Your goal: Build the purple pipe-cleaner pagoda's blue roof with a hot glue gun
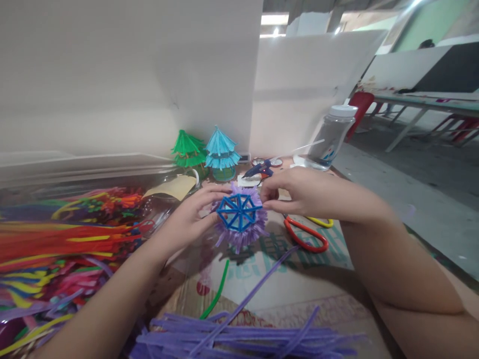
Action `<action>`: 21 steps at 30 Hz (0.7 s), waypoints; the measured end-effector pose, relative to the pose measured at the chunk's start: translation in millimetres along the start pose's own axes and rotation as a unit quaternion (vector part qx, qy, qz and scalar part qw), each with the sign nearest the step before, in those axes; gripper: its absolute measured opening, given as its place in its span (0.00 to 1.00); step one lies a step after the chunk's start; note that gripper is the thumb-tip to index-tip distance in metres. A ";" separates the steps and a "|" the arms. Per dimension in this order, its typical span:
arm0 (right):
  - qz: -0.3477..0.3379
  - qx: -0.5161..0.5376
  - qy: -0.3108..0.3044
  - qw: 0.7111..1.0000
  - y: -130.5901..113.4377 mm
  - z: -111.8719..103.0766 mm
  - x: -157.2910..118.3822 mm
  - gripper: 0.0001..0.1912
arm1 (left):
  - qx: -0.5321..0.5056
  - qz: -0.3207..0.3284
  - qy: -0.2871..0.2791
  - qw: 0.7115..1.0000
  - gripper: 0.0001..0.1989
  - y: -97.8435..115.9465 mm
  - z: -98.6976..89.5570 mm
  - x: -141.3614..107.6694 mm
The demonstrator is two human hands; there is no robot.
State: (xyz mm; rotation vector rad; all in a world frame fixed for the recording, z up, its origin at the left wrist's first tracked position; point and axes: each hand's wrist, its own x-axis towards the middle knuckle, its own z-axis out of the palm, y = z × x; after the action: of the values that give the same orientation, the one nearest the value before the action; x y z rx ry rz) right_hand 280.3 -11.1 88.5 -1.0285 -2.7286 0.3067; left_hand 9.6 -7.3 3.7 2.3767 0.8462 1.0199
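Between my hands is a pipe-cleaner ornament with a blue spoked, wheel-like frame [238, 212] facing me and a purple fringe [239, 240] around it. My left hand [200, 212] is closed on its left side, thumb toward me and fingers behind. My right hand [292, 192] pinches at the right edge, by the tip of a blue piece. Orange-handled scissors [306, 234] lie under my right wrist. A bundle of purple pipe cleaners [239, 334] and a single green pipe cleaner [217, 291] lie in front of me.
Green [188, 148] and light-blue [221, 153] tiered ornaments stand at the back, beside a glue gun [258, 169]. A water bottle [333, 137] stands back right. Colourful pipe cleaners [67, 244] and clear plastic packaging [160, 202] fill the left. A white partition [130, 80] rises behind.
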 end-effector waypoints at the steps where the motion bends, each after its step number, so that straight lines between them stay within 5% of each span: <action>1: 0.002 0.003 -0.001 1.000 1.8 0.7 1.2 0.07 | 0.000 0.000 0.003 1.000 0.12 0.0 0.4 -0.1; 13: 0.046 0.038 -0.022 0.998 24.6 -5.0 8.0 0.16 | -0.082 -0.083 0.001 0.993 0.17 -8.5 -7.5 -0.6; 16: 0.124 -0.029 -0.038 0.991 60.6 3.6 14.0 0.20 | -0.120 -0.126 -0.013 0.985 0.20 -13.7 -11.2 -0.6; 19: 0.271 -0.084 -0.068 0.957 105.6 24.3 20.3 0.23 | -0.145 -0.163 -0.013 0.976 0.23 -17.6 -10.0 -1.3; 21: 0.356 -0.054 -0.004 0.933 132.3 40.2 22.8 0.19 | -0.161 -0.185 0.001 0.970 0.23 -21.0 -7.1 -2.4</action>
State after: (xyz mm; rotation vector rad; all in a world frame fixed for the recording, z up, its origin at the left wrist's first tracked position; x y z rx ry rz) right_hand 335.4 96.5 17.6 -2.0261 -2.2860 0.2624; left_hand -4.8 7.3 -5.1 1.8609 0.9937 0.9251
